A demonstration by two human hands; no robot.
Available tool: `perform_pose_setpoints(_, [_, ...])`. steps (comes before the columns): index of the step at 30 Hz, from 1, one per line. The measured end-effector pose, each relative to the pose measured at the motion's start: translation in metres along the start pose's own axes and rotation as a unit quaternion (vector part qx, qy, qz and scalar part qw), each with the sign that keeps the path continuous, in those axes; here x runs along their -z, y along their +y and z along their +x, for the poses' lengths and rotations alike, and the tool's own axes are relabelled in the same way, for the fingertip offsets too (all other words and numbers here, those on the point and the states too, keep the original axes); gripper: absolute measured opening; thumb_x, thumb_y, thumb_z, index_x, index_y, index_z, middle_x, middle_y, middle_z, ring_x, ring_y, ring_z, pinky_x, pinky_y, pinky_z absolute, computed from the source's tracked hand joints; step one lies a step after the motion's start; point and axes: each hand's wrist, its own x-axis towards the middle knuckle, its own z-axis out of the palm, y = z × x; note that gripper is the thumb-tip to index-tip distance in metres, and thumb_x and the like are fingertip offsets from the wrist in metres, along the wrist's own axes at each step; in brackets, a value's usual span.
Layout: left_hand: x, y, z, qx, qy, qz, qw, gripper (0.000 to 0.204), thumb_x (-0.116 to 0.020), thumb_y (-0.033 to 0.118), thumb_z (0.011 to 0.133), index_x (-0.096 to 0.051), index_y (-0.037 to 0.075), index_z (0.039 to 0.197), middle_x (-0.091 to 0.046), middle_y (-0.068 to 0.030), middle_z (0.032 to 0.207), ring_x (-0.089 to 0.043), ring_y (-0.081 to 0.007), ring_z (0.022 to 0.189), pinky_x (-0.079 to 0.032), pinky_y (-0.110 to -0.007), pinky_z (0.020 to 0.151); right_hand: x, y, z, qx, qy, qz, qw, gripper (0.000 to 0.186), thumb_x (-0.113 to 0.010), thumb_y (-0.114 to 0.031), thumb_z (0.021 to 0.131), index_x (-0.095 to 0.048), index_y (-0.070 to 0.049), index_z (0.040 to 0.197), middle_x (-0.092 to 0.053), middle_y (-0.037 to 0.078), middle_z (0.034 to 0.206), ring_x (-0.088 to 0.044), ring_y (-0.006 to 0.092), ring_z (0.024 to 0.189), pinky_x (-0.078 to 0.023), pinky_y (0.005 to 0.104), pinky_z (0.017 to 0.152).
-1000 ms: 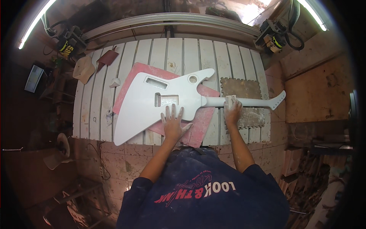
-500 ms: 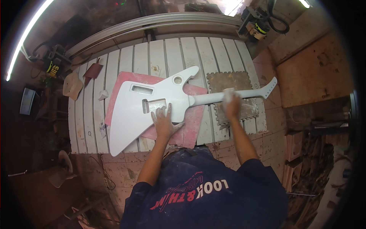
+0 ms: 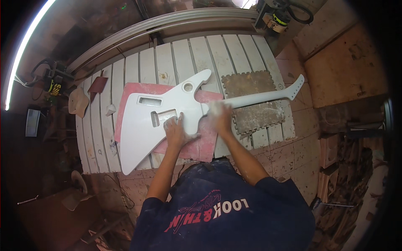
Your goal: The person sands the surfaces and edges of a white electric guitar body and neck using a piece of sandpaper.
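A white, angular electric guitar [image 3: 144, 125] with bare cavities lies flat, its neck [image 3: 257, 99] pointing right and its headstock at the far right end. My left hand [image 3: 176, 130] rests on the body's lower edge beside the middle cavity, fingers spread and thumb out to the right. Where the neck meets the body, my right hand [image 3: 222, 118] presses a pale, whitish pad [image 3: 215, 108] onto the surface. Motion smears this hand and the pad, so the pad's exact kind is unclear. Fine white dust covers my fingers.
Under the body lies a pink sheet [image 3: 130, 94]; a dusty grey interlocking mat [image 3: 247, 83] sits beneath the neck. Both rest on a white slatted table [image 3: 165, 58]. A tan cap [image 3: 78, 102], brown-red sheet [image 3: 97, 84] and crumpled white scrap [image 3: 110, 110] lie at left. A metal rail [image 3: 167, 21] runs behind.
My right hand has slid left along the neck with the pad, from near mid-neck to the body joint. My left hand stays on the body. The whole view has shifted slightly.
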Motion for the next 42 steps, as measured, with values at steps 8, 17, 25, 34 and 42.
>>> perform_pose_setpoints(8, [0.014,0.008,0.004,-0.007,-0.039,0.020,0.999,0.135,-0.084,0.081,0.050,-0.040,0.014,0.160,-0.056,-0.0238,0.130,-0.052,-0.0413,0.123,-0.037,-0.055,0.105,-0.004,-0.035,-0.004,0.130,-0.094,0.019,0.987,0.050,-0.077,-0.029,0.084,-0.067,-0.015,0.131,-0.056,0.024,0.110,-0.057,0.0431,0.105,-0.048,0.0538,0.090])
perform_pose_setpoints(17, [0.008,0.005,0.004,-0.015,-0.019,0.014,1.000,0.133,-0.085,0.077,0.052,-0.038,0.017,0.161,-0.056,-0.0252,0.130,-0.052,-0.0435,0.124,-0.036,-0.057,0.107,-0.002,-0.034,-0.006,0.113,-0.073,0.022,0.991,0.043,-0.074,-0.029,0.087,-0.070,-0.018,0.129,-0.056,0.023,0.112,-0.057,0.0421,0.103,-0.048,0.0532,0.087])
perform_pose_setpoints(25, [0.010,0.007,0.006,-0.020,-0.017,0.015,1.000,0.131,-0.084,0.077,0.053,-0.040,0.016,0.160,-0.057,-0.0257,0.129,-0.054,-0.0436,0.121,-0.037,-0.058,0.107,-0.004,-0.033,-0.002,0.124,-0.089,0.031,0.988,0.043,-0.073,-0.028,0.087,-0.071,-0.015,0.129,-0.056,0.022,0.115,-0.056,0.0425,0.106,-0.047,0.0540,0.090])
perform_pose_setpoints(34, [0.007,0.006,0.006,-0.022,-0.010,0.002,1.000,0.130,-0.085,0.077,0.053,-0.041,0.017,0.160,-0.056,-0.0250,0.129,-0.053,-0.0438,0.123,-0.037,-0.058,0.105,-0.004,-0.031,-0.008,0.134,-0.053,0.015,0.989,0.046,-0.075,-0.025,0.085,-0.071,-0.016,0.130,-0.057,0.027,0.119,-0.056,0.0455,0.108,-0.047,0.0542,0.093])
perform_pose_setpoints(42, [0.008,0.005,0.006,-0.023,0.003,0.017,1.000,0.129,-0.085,0.076,0.053,-0.042,0.016,0.159,-0.055,-0.0246,0.131,-0.051,-0.0441,0.125,-0.037,-0.058,0.106,0.006,-0.033,-0.012,0.156,-0.066,0.037,0.985,0.041,-0.074,-0.028,0.088,-0.071,-0.016,0.127,-0.057,0.024,0.113,-0.057,0.0425,0.103,-0.048,0.0529,0.090])
